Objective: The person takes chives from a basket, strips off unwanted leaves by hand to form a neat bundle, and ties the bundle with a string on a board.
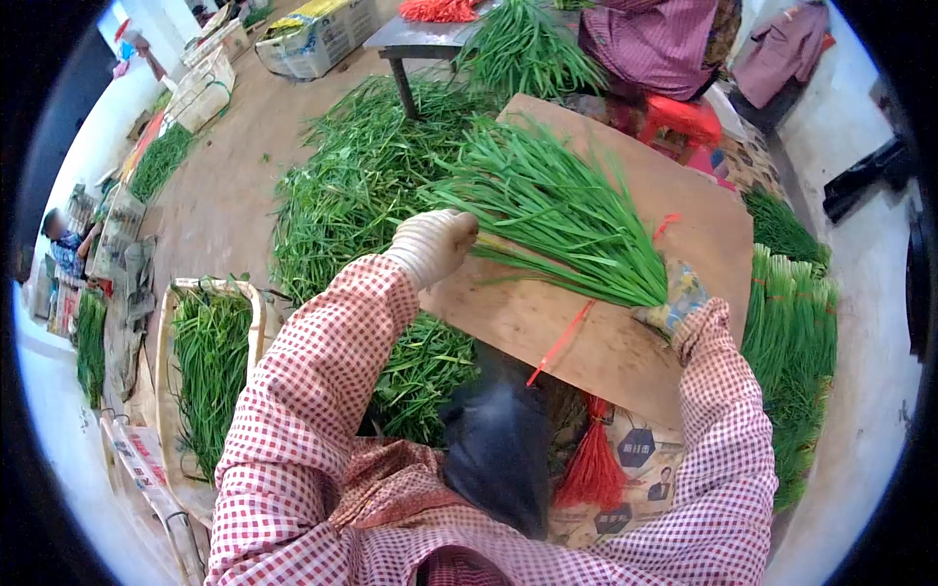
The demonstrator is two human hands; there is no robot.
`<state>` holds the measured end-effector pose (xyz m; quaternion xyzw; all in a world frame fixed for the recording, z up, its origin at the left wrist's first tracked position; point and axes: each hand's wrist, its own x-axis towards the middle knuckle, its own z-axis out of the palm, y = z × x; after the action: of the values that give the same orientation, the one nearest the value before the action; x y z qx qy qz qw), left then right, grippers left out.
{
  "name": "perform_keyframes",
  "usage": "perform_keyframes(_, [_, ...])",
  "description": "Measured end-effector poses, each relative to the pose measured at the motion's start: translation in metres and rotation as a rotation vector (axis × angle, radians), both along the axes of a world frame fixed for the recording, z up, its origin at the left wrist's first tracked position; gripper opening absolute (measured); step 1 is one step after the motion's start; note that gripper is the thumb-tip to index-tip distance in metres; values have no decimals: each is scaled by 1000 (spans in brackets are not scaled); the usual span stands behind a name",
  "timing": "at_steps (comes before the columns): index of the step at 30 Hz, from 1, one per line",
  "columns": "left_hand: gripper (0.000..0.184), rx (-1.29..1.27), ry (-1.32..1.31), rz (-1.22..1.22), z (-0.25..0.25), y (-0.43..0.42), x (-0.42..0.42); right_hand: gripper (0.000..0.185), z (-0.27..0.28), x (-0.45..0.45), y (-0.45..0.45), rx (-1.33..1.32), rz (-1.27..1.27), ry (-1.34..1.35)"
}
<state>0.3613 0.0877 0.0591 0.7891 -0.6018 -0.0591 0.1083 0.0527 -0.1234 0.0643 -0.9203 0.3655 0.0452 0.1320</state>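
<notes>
Brown board [708, 230] in middle. Loose green pile [342, 176] left of board. Green bundles [791, 313] right of board. Leafy green bunch [567, 215] lying on board, stem end toward board's right. Red strand bundle [593, 464] at board's near side. 2 hands apart, gloved: right hand [679, 301] clamped on bunch's stem end; left hand [435, 244] curled at board's left side, can't tell if gripping blades. Red strip [561, 342] on board, bunch to near edge.

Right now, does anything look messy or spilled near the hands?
Yes, a bit: the big heap of loose green leaves beside the brown board lies tangled every which way. It looks odd compared with the neat, upright bundles at the right, though it may be there on purpose.
</notes>
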Motion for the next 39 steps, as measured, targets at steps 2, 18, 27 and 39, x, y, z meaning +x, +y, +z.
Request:
perform_keyframes(2, [20, 24, 7, 29, 6, 3, -4, 89, -2, -1, -3, 62, 91, -62])
perform_keyframes(18, [22, -28, 25, -23, 12, 24, -38, 95, -6, -2, -8, 82, 11, 84])
perform_keyframes(27, [25, 279, 195, -132, -22, -30, -168, 98, 11, 4, 11, 23, -48, 167])
perform_keyframes(39, [38, 223, 384, -297, -2, 9, -181, 73, 2, 6, 35, -123, 200, -219])
